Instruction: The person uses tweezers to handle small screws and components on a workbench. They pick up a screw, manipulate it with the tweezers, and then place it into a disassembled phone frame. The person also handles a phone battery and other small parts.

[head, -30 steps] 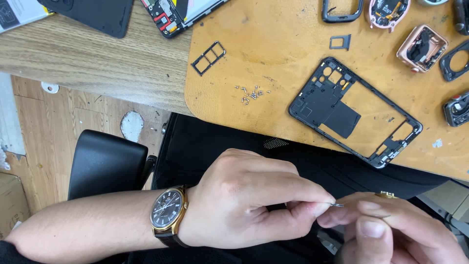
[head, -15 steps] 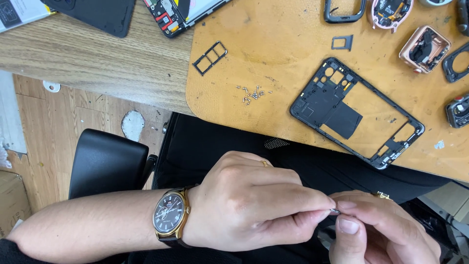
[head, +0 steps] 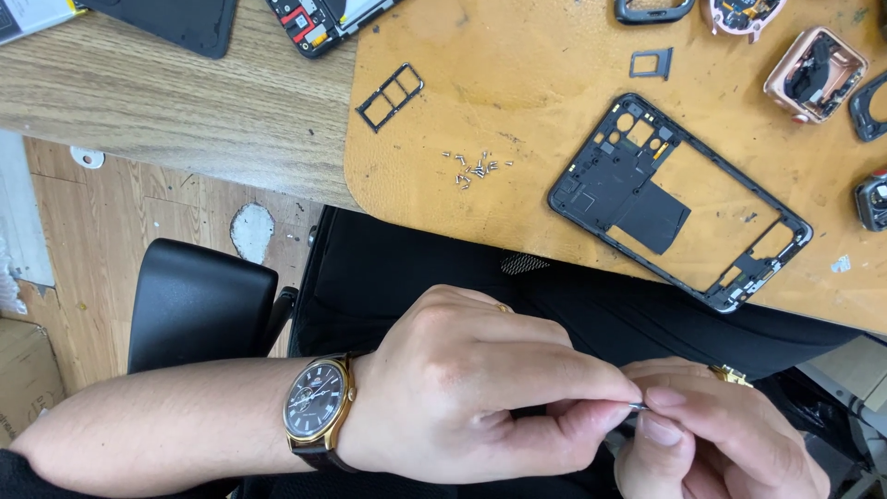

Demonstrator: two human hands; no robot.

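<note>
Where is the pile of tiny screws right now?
The screws lie on the tan mat, between the card tray and the black phone frame.

A flat rectangular package in white, black and yellow is lying at the top left corner of the worktop, cut off by the picture's edge. A brown cardboard box is sitting on the floor at the far left, only partly showing. A wristwatch with a dark round dial in a gold case is facing up.
</note>
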